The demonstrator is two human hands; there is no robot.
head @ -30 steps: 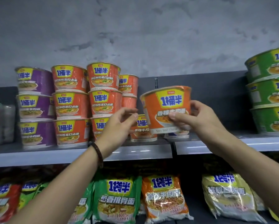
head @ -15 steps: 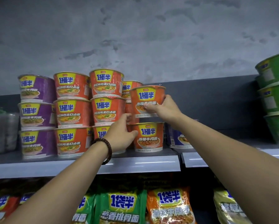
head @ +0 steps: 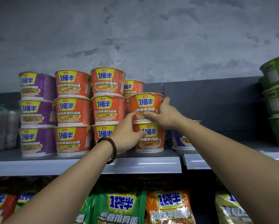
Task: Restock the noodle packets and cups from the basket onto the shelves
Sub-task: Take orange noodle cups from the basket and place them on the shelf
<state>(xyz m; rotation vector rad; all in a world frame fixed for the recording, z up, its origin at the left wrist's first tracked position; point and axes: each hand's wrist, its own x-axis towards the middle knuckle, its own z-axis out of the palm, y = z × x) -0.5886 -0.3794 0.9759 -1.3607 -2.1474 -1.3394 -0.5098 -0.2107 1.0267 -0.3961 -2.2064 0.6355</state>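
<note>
An orange spicy-beef noodle cup (head: 145, 104) stands on top of a matching orange cup (head: 152, 139) on the upper shelf (head: 143, 164). My right hand (head: 163, 114) grips the top cup's right side and lower front. My left hand (head: 127, 135), with a bead bracelet at the wrist, rests against the lower cup's left side, and its thumb touches the top cup's base. Left of them stand stacks of red tomato-egg cups (head: 108, 110) and purple cups (head: 36, 113). The basket is out of view.
Green cups (head: 277, 94) are stacked at the far right of the upper shelf, and a purple cup (head: 180, 140) sits behind my right forearm. Noodle packets (head: 121, 207) in green, orange, red and yellow fill the lower shelf. Shelf space right of the orange stack is bare.
My right hand carried the orange cup leftward and set it on the lower orange cup. My left hand moved right to the stack's left side.
</note>
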